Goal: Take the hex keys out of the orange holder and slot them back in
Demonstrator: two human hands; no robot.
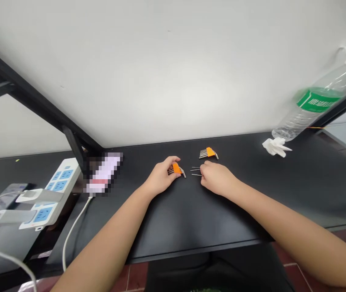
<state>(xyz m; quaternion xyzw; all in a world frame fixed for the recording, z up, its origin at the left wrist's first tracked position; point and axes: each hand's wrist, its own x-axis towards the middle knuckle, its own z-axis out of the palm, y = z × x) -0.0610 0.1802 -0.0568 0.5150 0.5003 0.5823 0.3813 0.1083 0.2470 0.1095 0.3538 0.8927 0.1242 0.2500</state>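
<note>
My left hand [160,177] is closed around an orange hex key holder [177,168], with metal keys poking out on both sides of it. To its right, my right hand [217,177] grips several thin hex keys [196,174], whose straight ends point left toward the holder. A gap separates the two hands. Behind them on the black table lies a second orange hex key holder [210,152] filled with several keys. The fingertips of my right hand are partly hidden.
On the right, a clear bottle with a green label [319,99] leans by crumpled white tissue [276,147]. At left are a phone [104,172] on a white cable [74,225] and a power strip [60,190] with chargers. A black frame post [39,105] rises there.
</note>
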